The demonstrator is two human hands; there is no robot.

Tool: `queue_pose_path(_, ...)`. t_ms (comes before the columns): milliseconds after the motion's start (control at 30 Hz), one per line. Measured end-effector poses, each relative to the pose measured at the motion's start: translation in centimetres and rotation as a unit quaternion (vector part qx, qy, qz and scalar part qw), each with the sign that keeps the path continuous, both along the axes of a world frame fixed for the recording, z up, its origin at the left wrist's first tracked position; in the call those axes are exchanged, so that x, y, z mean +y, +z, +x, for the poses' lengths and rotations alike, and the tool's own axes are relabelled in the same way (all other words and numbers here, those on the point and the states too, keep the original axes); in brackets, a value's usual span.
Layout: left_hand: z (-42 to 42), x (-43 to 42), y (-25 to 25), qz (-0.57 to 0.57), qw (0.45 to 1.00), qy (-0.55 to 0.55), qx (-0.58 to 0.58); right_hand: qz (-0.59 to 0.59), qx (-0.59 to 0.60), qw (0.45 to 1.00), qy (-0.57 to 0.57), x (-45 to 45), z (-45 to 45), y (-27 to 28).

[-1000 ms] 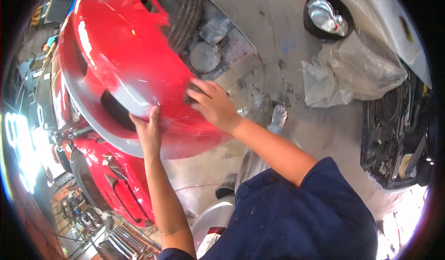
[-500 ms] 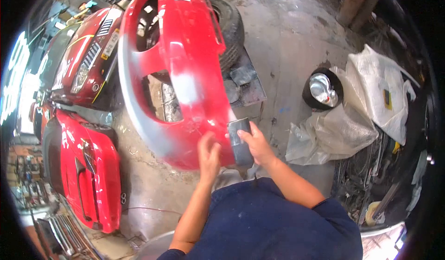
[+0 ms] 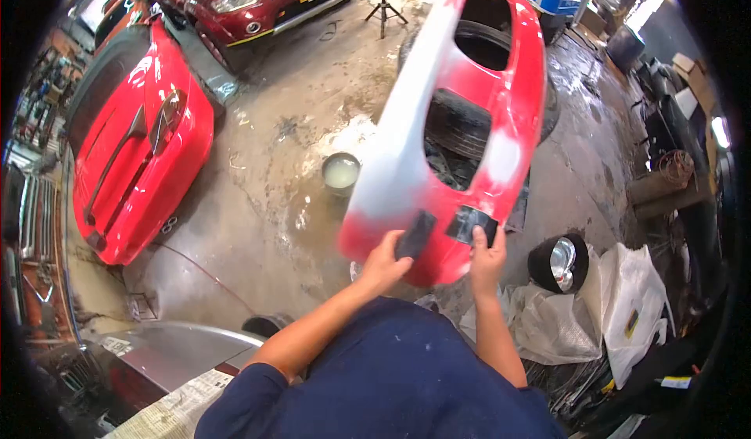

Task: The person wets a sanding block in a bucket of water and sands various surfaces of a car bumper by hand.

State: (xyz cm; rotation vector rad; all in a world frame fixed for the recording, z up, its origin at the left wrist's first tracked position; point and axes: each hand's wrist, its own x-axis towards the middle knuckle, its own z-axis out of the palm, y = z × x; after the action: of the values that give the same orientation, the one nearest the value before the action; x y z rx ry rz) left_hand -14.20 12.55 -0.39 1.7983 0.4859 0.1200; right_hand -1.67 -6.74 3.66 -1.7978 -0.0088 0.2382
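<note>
Left hand (image 3: 382,265) clasping a dark block (image 3: 416,234) at a red-and-grey bumper (image 3: 458,71), right hand (image 3: 487,265) holding a dark sheet (image 3: 463,224) over it, bucket (image 3: 341,172) standing nearby

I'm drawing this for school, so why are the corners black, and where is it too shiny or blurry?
In the head view, the corners are black, probably from a very wide, round lens; white glare washes out part of the floor; small glints shine on the red-and-grey bumper; the clutter at the far left looks too small and soft to make out.
</note>
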Motion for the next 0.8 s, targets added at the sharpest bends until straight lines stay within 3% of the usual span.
queue_pose_path(100,-4.2,7.6,-5.6,-0.078,0.985,0.137,-0.069,0.085,-0.049,0.994,-0.053,2.4,-0.9,1.1)
queue_pose_path(167,-6.1,13.0,-6.3,-0.117,0.967,0.222,-0.050,0.130,-0.005,0.988,-0.079,2.5,-1.5,0.5)
queue_pose_path(267,-6.7,20.7,-10.7,-0.250,0.927,0.269,0.081,0.215,0.096,0.966,-0.102,2.2,-3.4,0.9)
queue_pose_path(367,-3.5,26.4,-15.1,-0.259,0.930,0.217,0.148,0.257,0.156,0.945,-0.127,1.1,-5.8,0.3)
queue_pose_path(433,0.6,29.0,-17.2,-0.228,0.936,0.223,0.147,0.296,0.176,0.924,-0.167,0.5,-7.1,-0.5)
queue_pose_path(500,4.3,32.3,-23.4,-0.096,0.941,0.278,0.164,0.298,0.173,0.917,-0.202,0.1,-8.0,-0.9)
queue_pose_path(600,7.5,35.8,-26.4,0.035,0.940,0.324,0.102,0.297,0.167,0.911,-0.232,-0.7,-9.6,-0.2)
queue_pose_path(633,8.1,35.2,-24.5,0.043,0.945,0.317,0.074,0.298,0.160,0.907,-0.253,-0.9,-10.1,-0.4)
queue_pose_path(700,8.9,32.5,-15.9,0.056,0.954,0.296,0.016,0.300,0.143,0.895,-0.297,-1.7,-11.3,-1.2)
queue_pose_path(767,9.5,28.8,-9.9,0.017,0.954,0.276,-0.113,0.325,0.123,0.889,-0.299,-4.2,-12.9,-5.6)
queue_pose_path(800,9.7,26.2,-6.1,0.052,0.957,0.250,-0.137,0.339,0.109,0.884,-0.304,-5.4,-13.7,-7.8)
